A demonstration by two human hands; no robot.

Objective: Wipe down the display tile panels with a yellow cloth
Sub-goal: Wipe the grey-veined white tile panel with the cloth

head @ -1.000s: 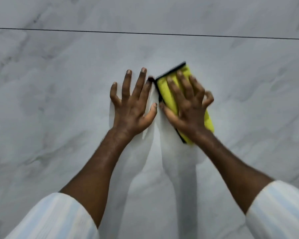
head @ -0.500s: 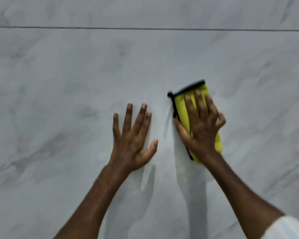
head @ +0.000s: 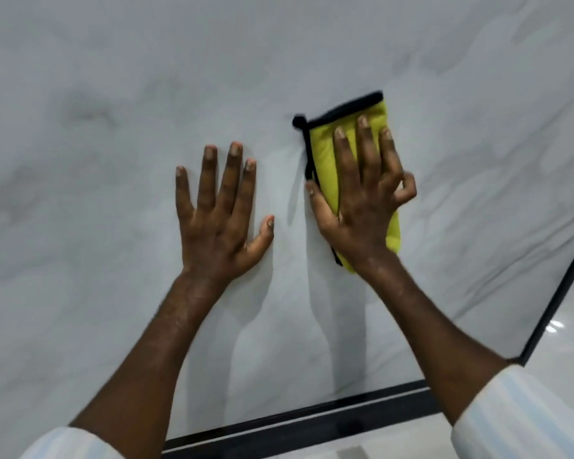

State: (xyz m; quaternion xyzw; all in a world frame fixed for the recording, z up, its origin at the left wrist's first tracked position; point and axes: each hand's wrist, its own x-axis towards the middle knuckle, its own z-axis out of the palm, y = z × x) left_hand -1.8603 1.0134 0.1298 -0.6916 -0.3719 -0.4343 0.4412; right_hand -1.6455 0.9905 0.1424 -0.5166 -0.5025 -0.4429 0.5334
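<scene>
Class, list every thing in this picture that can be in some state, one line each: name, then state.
yellow cloth: folded, pressed flat against the panel under the right hand.
right hand: fingers straight on the cloth, little finger bent.
left hand: spread flat on the bare panel, holding nothing.
tile panel: both hands bear on it, the cloth lies against it.
</scene>
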